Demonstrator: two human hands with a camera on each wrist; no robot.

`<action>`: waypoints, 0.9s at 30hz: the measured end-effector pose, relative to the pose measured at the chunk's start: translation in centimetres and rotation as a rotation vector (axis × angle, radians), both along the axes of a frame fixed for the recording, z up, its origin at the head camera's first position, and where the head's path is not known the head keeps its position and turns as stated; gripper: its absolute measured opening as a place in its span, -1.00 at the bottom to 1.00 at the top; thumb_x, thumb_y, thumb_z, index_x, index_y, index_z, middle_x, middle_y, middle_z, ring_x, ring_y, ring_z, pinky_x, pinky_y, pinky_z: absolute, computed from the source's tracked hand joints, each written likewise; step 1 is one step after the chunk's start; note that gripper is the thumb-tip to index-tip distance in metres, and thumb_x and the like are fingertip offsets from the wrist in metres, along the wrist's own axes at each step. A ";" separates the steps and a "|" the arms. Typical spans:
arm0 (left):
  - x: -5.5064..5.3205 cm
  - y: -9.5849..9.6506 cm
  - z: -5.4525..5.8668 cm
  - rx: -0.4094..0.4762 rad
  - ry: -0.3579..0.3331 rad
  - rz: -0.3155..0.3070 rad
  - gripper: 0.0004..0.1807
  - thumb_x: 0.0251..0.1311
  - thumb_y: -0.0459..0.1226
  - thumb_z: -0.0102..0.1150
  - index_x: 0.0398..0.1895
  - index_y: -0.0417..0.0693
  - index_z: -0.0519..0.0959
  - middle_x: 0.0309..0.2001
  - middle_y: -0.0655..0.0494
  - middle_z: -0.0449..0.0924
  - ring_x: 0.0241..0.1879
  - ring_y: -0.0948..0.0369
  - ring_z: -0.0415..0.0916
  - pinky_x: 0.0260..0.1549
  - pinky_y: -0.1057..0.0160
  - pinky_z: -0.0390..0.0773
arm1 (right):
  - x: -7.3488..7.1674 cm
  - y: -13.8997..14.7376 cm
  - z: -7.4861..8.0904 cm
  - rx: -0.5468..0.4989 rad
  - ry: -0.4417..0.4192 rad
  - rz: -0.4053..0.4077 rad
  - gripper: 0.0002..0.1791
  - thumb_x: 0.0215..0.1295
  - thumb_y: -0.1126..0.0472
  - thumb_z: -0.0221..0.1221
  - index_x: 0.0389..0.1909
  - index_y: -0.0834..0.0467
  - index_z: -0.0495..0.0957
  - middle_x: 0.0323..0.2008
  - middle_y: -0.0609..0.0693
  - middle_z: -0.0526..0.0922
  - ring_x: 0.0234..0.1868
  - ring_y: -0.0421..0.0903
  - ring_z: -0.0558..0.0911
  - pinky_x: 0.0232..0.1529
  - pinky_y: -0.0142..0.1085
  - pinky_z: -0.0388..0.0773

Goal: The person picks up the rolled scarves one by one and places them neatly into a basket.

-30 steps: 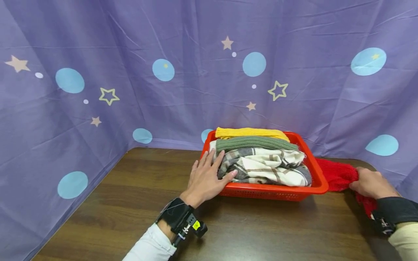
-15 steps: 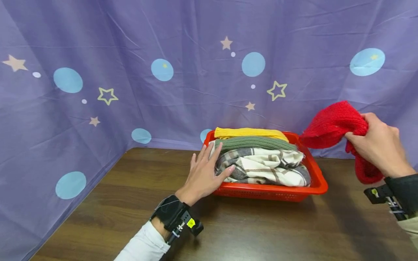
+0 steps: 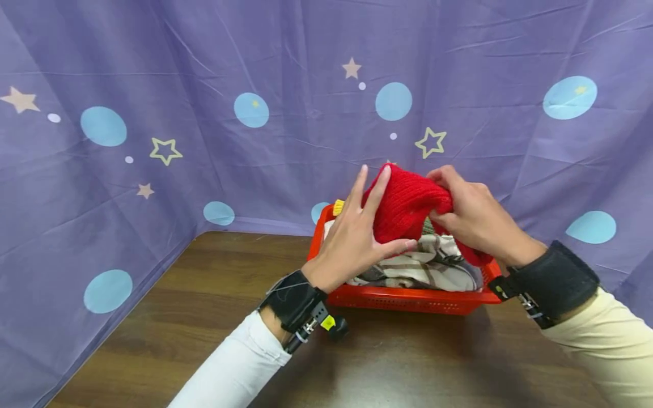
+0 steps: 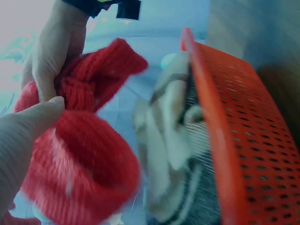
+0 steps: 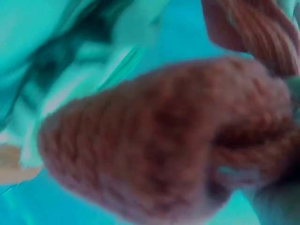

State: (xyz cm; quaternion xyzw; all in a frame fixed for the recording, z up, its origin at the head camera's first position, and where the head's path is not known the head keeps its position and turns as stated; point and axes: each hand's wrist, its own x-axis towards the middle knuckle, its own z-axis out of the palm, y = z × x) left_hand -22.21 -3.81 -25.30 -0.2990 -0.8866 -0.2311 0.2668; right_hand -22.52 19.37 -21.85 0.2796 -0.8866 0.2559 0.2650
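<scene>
Over a red plastic basket (image 3: pixel 403 296), my right hand (image 3: pixel 476 215) grips a red knitted piece (image 3: pixel 405 207) by its gathered middle. One end of it flares toward my left hand (image 3: pixel 352 241), and the other hangs down beneath the right hand. My left hand is spread, its fingers straight along the near side of the knit and its thumb across the lower edge. In the left wrist view, the rounded end of the red knitted piece (image 4: pixel 79 159) is beside the thumb. The right wrist view is filled by the blurred red knitted piece (image 5: pixel 136 140).
Inside the basket lies plaid cloth (image 3: pixel 433 269) in cream and grey, with a green knit (image 3: pixel 427 228) behind it and a yellow knit (image 3: pixel 338 208) at the back, mostly hidden. A purple curtain (image 3: pixel 285 68) hangs behind the brown wooden table (image 3: pixel 214 306).
My right hand has lifted the red knitted piece off the table, right of the basket, and carried it left over the basket. My left hand has risen from the basket's edge to the knit.
</scene>
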 end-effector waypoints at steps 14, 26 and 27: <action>-3.2 -1.3 -0.7 -0.301 0.219 -0.029 -0.44 0.13 -0.52 0.20 0.22 0.05 0.62 -0.05 0.09 0.65 -0.14 0.06 0.60 -0.24 0.14 0.57 | -2.3 -0.2 -3.3 0.247 0.101 0.077 -0.48 -0.11 0.62 0.28 -0.03 0.24 0.63 -0.20 0.14 0.66 -0.29 0.16 0.67 -0.23 0.11 0.62; -3.4 -0.9 -3.4 -0.491 -0.376 -0.028 -0.38 0.42 -0.32 0.03 0.54 0.09 0.25 0.40 -0.01 0.31 0.32 -0.03 0.31 0.31 -0.06 0.34 | -2.6 0.1 -7.0 0.392 -0.205 0.078 -0.43 0.18 0.40 0.31 0.23 0.27 0.39 0.02 0.25 0.65 0.05 0.29 0.61 -0.02 0.28 0.47; -3.4 -0.9 -3.3 -0.491 -0.445 -0.022 -0.36 0.44 -0.26 -0.02 0.57 0.12 0.19 0.47 0.01 0.22 0.39 -0.05 0.23 0.37 -0.07 0.25 | -2.5 0.2 -7.0 0.387 -0.231 0.101 -0.41 0.22 0.39 0.28 0.26 0.28 0.34 0.06 0.28 0.63 0.09 0.30 0.60 0.02 0.28 0.47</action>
